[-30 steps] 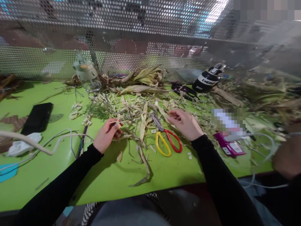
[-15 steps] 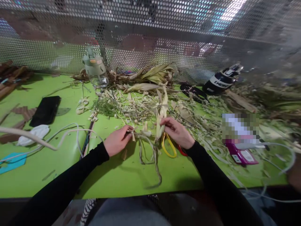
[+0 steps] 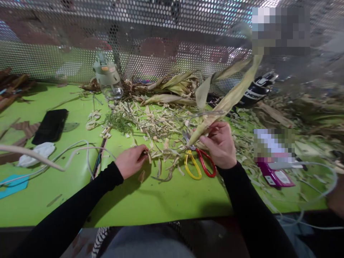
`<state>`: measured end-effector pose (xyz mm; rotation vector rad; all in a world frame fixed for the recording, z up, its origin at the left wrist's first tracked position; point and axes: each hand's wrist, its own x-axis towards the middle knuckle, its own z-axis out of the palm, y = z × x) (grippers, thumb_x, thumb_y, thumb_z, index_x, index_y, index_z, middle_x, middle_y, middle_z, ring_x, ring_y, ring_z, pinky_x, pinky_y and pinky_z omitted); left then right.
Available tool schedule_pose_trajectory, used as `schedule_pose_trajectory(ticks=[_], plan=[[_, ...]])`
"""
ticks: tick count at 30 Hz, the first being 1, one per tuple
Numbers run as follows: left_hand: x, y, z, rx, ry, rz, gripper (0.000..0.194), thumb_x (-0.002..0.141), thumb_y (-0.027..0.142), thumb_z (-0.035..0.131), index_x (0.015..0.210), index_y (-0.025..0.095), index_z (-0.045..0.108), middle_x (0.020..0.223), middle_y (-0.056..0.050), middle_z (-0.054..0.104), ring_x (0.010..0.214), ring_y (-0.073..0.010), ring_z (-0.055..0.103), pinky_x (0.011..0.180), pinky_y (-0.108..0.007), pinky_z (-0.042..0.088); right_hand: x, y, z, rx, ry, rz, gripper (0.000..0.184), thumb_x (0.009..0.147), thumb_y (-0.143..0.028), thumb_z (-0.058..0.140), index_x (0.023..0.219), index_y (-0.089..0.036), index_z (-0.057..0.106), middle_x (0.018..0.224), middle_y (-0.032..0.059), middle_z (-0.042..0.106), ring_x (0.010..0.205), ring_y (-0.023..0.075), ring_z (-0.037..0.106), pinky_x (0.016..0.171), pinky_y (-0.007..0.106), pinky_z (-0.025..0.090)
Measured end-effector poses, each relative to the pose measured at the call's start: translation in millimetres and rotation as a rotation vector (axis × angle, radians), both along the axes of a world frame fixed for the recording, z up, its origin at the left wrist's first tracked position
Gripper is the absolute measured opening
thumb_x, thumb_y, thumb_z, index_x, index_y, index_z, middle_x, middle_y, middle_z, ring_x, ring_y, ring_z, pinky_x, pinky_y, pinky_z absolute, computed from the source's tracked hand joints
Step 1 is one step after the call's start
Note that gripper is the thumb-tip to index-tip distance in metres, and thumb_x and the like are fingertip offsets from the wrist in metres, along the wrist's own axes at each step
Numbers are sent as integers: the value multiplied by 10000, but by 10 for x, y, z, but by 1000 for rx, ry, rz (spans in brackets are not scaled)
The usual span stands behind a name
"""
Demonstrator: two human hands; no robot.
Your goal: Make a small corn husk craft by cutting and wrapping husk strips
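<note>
A long pale-green corn husk (image 3: pixel 228 100) is pinched near its lower end in my right hand (image 3: pixel 220 143), slanting up and to the right above the table. My left hand (image 3: pixel 133 161) is closed on a small strip of dry husk (image 3: pixel 149 154), low over the green surface. Scissors (image 3: pixel 200 163) with one yellow and one red handle lie below and left of my right hand, their blades partly under husk. Thin curled husk strips (image 3: pixel 168 172) rest between my two hands. Cut husk scraps (image 3: pixel 150 120) are scattered beyond them.
At the back stand a clear drink bottle (image 3: pixel 107 80) and a tilted black bottle (image 3: pixel 255 91) by a perforated metal screen (image 3: pixel 150 50). A phone (image 3: pixel 51 125) and white cables (image 3: pixel 87 154) lie left. A magenta device (image 3: pixel 276 175) sits right on the green table (image 3: pixel 150 204).
My right hand has moved right and lifted the husk, which now swings up to the right. The red scissor handle is uncovered. My left hand has shifted slightly left and down.
</note>
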<state>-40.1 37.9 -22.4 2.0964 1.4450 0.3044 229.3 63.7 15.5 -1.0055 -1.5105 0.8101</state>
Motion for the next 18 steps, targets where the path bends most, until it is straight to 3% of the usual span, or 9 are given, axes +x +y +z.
schedule_pose_trajectory(ticks=[3, 5, 7, 9, 13, 18], plan=[[26, -70, 109, -6, -70, -15, 227, 870, 312, 406, 951, 164, 557, 797, -62, 662, 659, -187, 586, 599, -288, 412, -42, 94, 77, 55, -8, -43, 341, 741, -239, 667, 1037, -269, 498, 846, -7, 597, 740, 148, 613, 636, 279, 528], [51, -149, 211, 17, -246, -12, 253, 875, 337, 416, 984, 156, 555, 789, -49, 649, 614, -146, 555, 589, -263, 414, -144, 191, 144, 41, -64, -54, 298, 763, -240, 644, 1037, -258, 527, 821, -9, 598, 677, 129, 587, 567, 248, 508], [77, -233, 292, -57, -483, -135, 243, 865, 320, 454, 1018, 162, 556, 856, -44, 648, 633, -116, 551, 591, -232, 425, -324, 319, 220, 17, -88, -27, 248, 779, -240, 628, 1010, -244, 538, 771, -21, 578, 596, 108, 546, 501, 228, 481], [101, -296, 319, -149, -588, -289, 235, 841, 314, 504, 1002, 161, 583, 823, -36, 646, 669, -116, 558, 602, -216, 431, -570, 473, 291, -3, -54, 51, 227, 783, -219, 617, 988, -233, 522, 798, -20, 580, 604, 101, 544, 508, 227, 487], [137, -315, 258, -202, -544, -327, 242, 828, 309, 522, 1003, 163, 603, 787, -28, 636, 631, -105, 530, 561, -199, 411, -1068, 781, 363, -27, -12, 198, 189, 817, -189, 544, 992, -221, 482, 804, -20, 557, 626, 94, 533, 542, 231, 498], [122, -245, 272, -131, -529, -292, 223, 830, 290, 514, 992, 159, 592, 732, -10, 626, 593, -99, 522, 571, -204, 411, -1281, 1052, 468, 135, -357, 120, 191, 803, -136, 490, 988, -183, 504, 840, -12, 572, 622, 100, 509, 659, 292, 499]])
